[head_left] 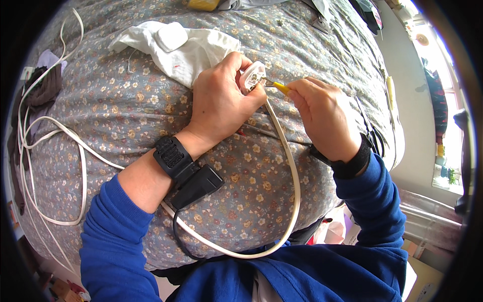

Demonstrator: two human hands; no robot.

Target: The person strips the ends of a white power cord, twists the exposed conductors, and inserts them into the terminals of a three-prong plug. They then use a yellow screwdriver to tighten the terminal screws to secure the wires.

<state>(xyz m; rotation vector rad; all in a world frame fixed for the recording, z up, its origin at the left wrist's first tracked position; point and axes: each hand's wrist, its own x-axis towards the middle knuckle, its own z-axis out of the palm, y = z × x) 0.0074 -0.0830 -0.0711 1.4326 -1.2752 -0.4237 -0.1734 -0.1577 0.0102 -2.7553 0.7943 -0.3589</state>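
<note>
My left hand [220, 95] is closed around a white electrical plug [250, 77] whose inside faces up, showing brass-coloured metal parts. In my right hand [323, 113] is a screwdriver [280, 87] with a yellow handle, gripped between thumb and fingers. Its thin metal shaft points left and its tip is at the metal inside the plug. A thick white cable [292, 166] hangs from the plug and bends round in front of me. Just beyond my left hand lies a white cloth [188, 58], with a rounded white piece [171, 36] resting on it.
The work is over a bed with a flowered grey cover [256, 176]. More white cable [83, 151] lies in loops on the left. A black strap-mounted device [197, 186] hangs by my left wrist. A bright window [448, 75] is at the right.
</note>
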